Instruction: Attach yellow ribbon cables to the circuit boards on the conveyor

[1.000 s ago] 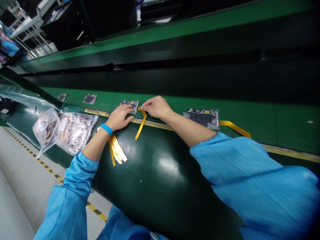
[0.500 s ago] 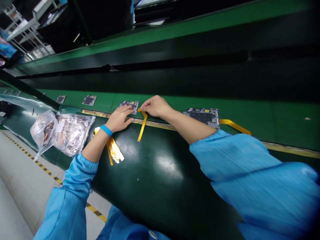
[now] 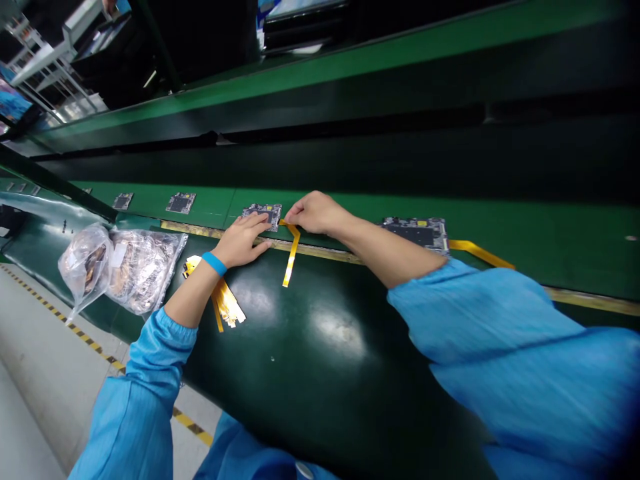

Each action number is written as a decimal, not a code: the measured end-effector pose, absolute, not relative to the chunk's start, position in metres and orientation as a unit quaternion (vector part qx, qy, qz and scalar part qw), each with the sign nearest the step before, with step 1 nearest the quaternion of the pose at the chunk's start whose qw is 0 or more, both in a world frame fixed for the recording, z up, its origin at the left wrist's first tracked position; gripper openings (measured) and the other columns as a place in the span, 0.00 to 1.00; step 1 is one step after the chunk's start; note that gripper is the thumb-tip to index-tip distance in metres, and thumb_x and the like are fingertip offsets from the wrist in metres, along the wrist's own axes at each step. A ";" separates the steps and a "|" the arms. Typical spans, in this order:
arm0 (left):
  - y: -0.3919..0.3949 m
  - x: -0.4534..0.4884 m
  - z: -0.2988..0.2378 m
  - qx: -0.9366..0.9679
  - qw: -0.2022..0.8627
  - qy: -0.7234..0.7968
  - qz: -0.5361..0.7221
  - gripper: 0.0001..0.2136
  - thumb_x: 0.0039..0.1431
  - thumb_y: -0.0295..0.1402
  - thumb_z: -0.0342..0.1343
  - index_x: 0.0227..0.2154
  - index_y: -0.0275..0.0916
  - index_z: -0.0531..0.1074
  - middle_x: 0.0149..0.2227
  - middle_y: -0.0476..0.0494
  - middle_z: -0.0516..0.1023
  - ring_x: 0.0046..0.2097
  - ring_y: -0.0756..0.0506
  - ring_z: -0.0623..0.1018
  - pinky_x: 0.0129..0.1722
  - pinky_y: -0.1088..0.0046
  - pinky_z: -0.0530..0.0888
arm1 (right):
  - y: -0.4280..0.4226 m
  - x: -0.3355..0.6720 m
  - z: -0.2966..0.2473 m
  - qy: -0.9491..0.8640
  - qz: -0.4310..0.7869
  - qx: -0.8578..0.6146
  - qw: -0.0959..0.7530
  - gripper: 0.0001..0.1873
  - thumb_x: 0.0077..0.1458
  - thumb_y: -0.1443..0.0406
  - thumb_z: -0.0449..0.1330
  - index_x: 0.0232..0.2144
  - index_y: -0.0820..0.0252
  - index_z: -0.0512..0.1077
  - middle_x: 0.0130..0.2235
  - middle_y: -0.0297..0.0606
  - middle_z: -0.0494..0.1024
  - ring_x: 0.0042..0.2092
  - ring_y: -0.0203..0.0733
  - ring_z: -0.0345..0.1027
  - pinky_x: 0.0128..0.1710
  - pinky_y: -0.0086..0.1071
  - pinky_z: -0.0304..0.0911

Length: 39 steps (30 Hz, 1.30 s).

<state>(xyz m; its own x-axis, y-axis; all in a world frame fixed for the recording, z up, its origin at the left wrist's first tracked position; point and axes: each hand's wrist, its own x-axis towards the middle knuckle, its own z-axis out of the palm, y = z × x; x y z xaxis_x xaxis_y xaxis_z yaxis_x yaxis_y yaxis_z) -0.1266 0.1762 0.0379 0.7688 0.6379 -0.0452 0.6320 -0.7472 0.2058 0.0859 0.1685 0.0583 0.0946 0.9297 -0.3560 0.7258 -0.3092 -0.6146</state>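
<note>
Ribbon (image 3: 291, 260) is pinched in my right hand (image 3: 315, 213) at the board (image 3: 275, 217), left hand (image 3: 243, 241) spread over it (joined? I can't tell); right board (image 3: 434, 235) bears another ribbon (image 3: 480, 253), nearest left boards (image 3: 180, 203) none.

One camera, worn on the head, looks forward and down over the worktop (image 3: 280, 323); the hands (image 3: 243, 241) fall near mid-frame, close in. The view is wide; it takes in the floor (image 3: 45, 347) at the lower left.
</note>
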 end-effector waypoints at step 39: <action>0.169 -0.107 0.033 0.949 0.117 0.292 0.013 0.21 0.70 0.36 0.57 0.62 0.37 0.71 0.71 0.34 0.64 0.73 0.34 0.63 0.71 0.47 0.62 | 0.153 0.115 0.057 -0.573 0.354 -0.731 0.111 0.08 0.63 0.71 0.64 0.37 0.61 0.85 0.29 0.35 0.80 0.28 0.36 0.69 0.31 0.29 0.64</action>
